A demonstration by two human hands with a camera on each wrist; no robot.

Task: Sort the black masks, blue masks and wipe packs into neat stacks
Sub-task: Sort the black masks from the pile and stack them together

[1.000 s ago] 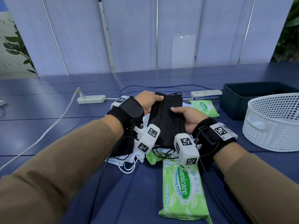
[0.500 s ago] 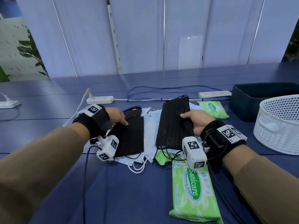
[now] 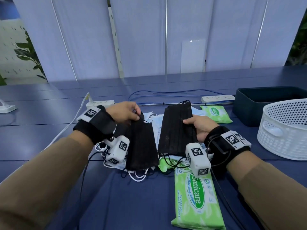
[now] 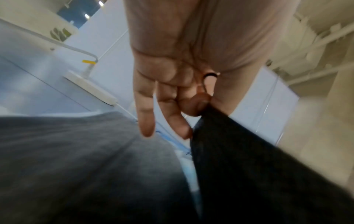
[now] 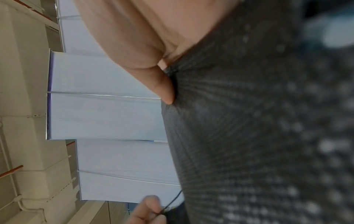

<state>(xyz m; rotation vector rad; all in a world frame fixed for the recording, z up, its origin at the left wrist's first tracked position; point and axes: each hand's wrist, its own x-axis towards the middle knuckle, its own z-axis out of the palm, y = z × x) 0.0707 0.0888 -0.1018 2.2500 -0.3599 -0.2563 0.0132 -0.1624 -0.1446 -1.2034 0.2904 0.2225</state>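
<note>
My left hand (image 3: 131,113) pinches the top corner of a black mask (image 3: 141,143) and lifts it off the pile; in the left wrist view thumb and finger (image 4: 197,106) pinch that black mask (image 4: 258,166). My right hand (image 3: 197,125) grips a small stack of black masks (image 3: 177,130) by its right edge, the thumb (image 5: 162,87) pressed on top of this stack (image 5: 249,121). Blue masks (image 3: 157,125) lie mixed beneath both. A large green wipe pack (image 3: 196,201) lies near me, a small wipe pack (image 3: 215,113) lies far right, and another green pack (image 3: 163,165) peeks from under the masks.
A white perforated basket (image 3: 285,128) and a dark bin (image 3: 259,103) stand at the right. Two power strips (image 3: 99,103) (image 3: 217,98) with cables lie along the back. White and black ear loops (image 3: 137,175) trail at the pile's near edge.
My left hand let go of the shared stack, moved left onto another black mask and now lifts it by its top corner. The right hand keeps hold of its stack.
</note>
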